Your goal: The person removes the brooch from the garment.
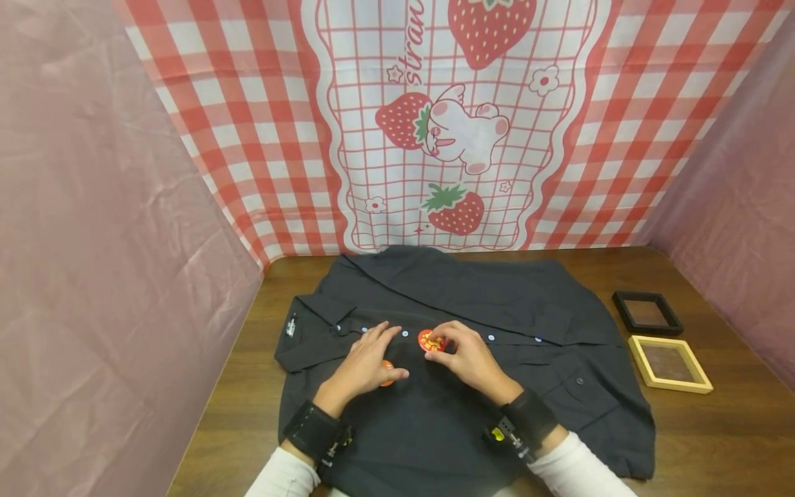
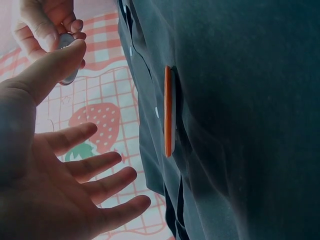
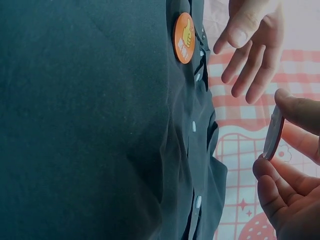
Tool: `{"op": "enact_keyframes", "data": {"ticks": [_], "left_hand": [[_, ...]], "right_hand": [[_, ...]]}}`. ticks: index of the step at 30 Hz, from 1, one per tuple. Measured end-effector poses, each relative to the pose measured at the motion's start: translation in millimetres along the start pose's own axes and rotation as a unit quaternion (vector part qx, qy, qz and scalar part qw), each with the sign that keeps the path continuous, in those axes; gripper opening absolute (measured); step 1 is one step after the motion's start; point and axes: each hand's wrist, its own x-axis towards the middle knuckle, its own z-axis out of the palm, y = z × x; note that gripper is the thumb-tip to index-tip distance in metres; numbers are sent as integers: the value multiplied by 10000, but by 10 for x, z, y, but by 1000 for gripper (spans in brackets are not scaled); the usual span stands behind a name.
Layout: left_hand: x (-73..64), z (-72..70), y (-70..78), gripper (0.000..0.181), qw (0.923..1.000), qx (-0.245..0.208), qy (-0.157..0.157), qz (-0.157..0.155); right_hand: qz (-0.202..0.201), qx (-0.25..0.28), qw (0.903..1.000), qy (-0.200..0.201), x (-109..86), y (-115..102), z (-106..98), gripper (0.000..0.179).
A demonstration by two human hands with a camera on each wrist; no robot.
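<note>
A dark button-up shirt [image 1: 416,414] lies spread out with its buttons in a row. My right hand [image 1: 467,355] pinches a round red badge [image 1: 428,339] by its edges, held above the shirt. In the right wrist view, that badge [image 3: 273,133] is seen nearly edge-on between thumb and fingers. An orange round badge [image 3: 185,38] with a yellow thumbs-up picture sits on the shirt front. Over this orange badge, partly covering it in the head view, my left hand [image 1: 363,362] hovers with spread fingers and holds nothing.
Right of the shirt, a black frame [image 1: 646,313] and a light wooden frame [image 1: 658,373] lie on the brown wooden table [image 1: 230,414]. A red-checked strawberry cloth [image 1: 248,124] hangs at the back. Pink cloth walls [image 1: 112,241] stand on both sides.
</note>
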Motion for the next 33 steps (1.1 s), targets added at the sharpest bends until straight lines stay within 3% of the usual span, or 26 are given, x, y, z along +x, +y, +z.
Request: {"op": "enact_keyframes", "data": {"ticks": [9,33], "left_hand": [[7,-16,39,80,9999,88,-55,-87],[-23,6,-57,84,9993,32,-237,-272]], "right_hand": [[25,-95,9999,78,-9,7,-40,24],[59,-106,9997,194,-34,41,-88,25]]}}
